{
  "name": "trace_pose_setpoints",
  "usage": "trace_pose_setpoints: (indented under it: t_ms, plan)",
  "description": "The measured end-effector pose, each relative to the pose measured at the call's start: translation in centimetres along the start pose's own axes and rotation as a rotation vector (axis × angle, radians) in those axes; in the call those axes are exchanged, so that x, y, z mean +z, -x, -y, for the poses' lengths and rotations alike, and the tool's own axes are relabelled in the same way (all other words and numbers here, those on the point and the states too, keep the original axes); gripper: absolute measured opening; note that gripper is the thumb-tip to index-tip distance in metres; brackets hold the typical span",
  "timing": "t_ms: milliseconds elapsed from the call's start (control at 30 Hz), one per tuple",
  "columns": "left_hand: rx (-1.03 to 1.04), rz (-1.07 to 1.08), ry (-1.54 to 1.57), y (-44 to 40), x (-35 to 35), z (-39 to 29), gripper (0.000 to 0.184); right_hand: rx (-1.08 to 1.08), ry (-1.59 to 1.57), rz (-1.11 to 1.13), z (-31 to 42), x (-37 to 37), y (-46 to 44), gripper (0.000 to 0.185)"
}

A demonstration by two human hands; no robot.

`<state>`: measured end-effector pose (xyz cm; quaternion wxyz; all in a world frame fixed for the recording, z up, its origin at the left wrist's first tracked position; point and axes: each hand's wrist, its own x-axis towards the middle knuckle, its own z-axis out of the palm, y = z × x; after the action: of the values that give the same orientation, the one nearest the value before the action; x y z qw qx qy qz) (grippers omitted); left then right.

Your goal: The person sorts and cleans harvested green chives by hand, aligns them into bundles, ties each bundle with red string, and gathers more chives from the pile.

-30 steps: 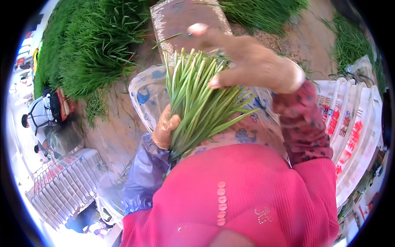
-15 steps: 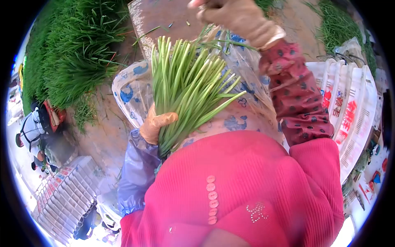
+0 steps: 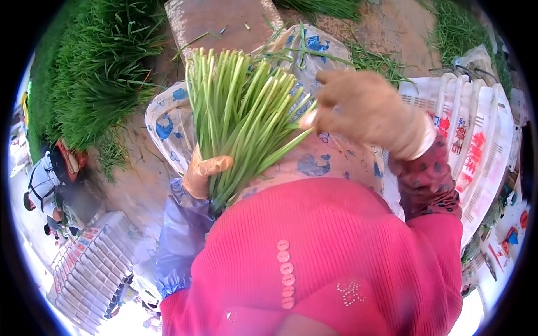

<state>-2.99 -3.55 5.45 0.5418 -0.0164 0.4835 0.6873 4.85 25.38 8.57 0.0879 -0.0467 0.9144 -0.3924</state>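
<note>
A thick bunch of garlic chives (image 3: 241,112), pale stem ends pointing up and away from me, rests against my lap. My left hand (image 3: 204,173), in a tan glove, is closed around its lower left side, thumb across the stalks. My right hand (image 3: 372,115), also gloved, is at the bunch's right edge, close to the outermost stalks. Motion smears its fingers, so I cannot make out whether it grips a stalk. Beneath the bunch, a clear plastic cover over a whale-print apron (image 3: 314,165) lies across my lap, with some loose green leaves on its far edge.
A large heap of long green leaves (image 3: 106,73) lies at the left. A flat board (image 3: 224,22) is ahead, with scraps on it. White plastic crates (image 3: 482,140) are stacked at my right, and more crates (image 3: 89,263) at lower left. Another person (image 3: 42,179) is at far left.
My right hand has swung down and toward me from the far side, to the bunch's right edge. The left hand keeps its hold; the bunch sits slightly further left in view.
</note>
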Motion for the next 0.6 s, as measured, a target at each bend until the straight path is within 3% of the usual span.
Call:
trace_pose_setpoints:
  t_ms: [67, 200, 267, 300, 367, 533, 600]
  plan:
    - [0.008, -0.026, 0.02, 0.5, 0.1, 0.2, 0.078, 0.19, 0.257, 0.221, 1.4, 1.9, -0.3, 0.027]
    - [0.086, -0.164, -0.021, 1.1, -0.5, 1.4, 0.078, 0.242, 0.141, 0.136, 1.2, 4.7, -0.5, 0.021]
    - [0.036, -0.15, -0.032, 1.4, -0.6, 1.1, 0.078, 0.095, -0.008, -0.102, 0.7, 5.1, 0.0, 0.017]
    - [-0.016, -0.134, -0.047, 1.5, -0.8, 0.9, 0.078, 0.096, -0.005, -0.102, 0.5, 5.4, -0.1, 0.017]
    - [0.007, -0.106, -0.056, 1.4, -1.5, 1.4, 0.077, 0.003, 0.301, -0.233, -0.5, 5.4, -0.7, 0.013]
    - [0.014, -0.092, -0.136, 1.5, -2.7, 2.3, 0.076, 0.076, 0.386, -0.361, -3.8, 3.2, -0.7, 0.008]
    - [-0.07, -0.126, -0.202, 1.6, -3.7, 2.6, 0.076, 0.063, 0.167, -0.584, -5.3, 2.4, -0.3, 0.016]
